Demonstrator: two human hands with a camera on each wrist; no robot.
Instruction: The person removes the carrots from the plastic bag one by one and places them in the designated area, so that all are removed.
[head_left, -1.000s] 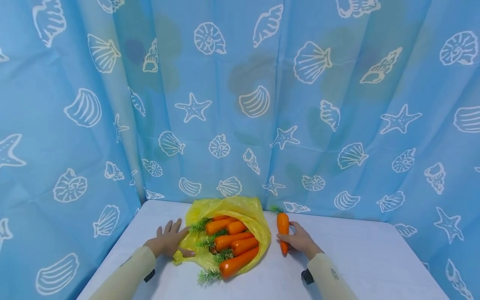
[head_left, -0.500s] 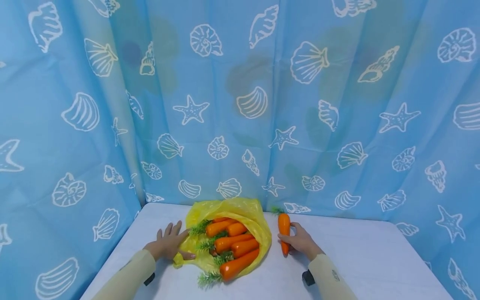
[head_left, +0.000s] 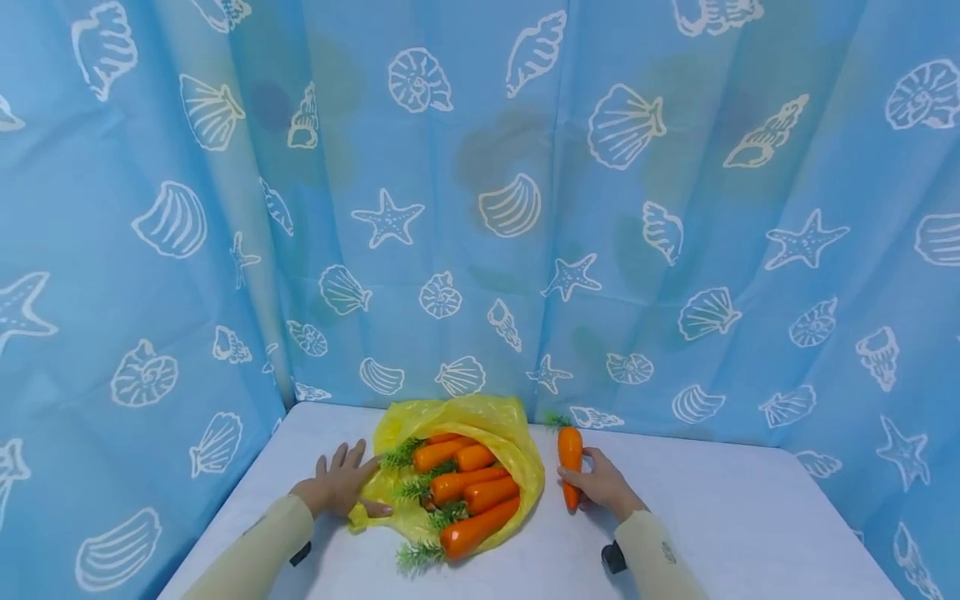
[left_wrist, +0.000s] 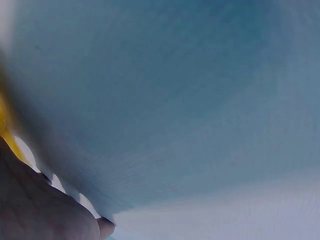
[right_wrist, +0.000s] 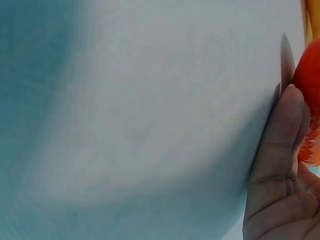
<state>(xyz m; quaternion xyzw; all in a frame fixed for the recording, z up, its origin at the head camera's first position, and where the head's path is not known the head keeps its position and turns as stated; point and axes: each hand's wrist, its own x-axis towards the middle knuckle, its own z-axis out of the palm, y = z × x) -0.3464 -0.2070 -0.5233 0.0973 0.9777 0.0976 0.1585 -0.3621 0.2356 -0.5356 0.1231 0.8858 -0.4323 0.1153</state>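
A yellow plastic bag (head_left: 529,467) lies on its side with its mouth toward the front, several orange carrots (head_left: 480,530) with green feathery tops inside and spilling at the mouth. My left hand (head_left: 342,485) rests with fingers spread at the bag's left edge, the thumb over the plastic. To the right of the bag, my right hand (head_left: 602,483) holds a single carrot (head_left: 570,451) between thumb and fingers, its green top pointing away and its tip toward me. In the right wrist view, fingers (right_wrist: 280,145) curl beside the orange carrot (right_wrist: 311,80).
The white table (head_left: 720,508) stretches to the right of the right hand. A blue curtain (head_left: 465,208) with white shell and starfish prints hangs behind the table and along its left side. Both forearms wear pale sleeves, with a dark strap at each wrist.
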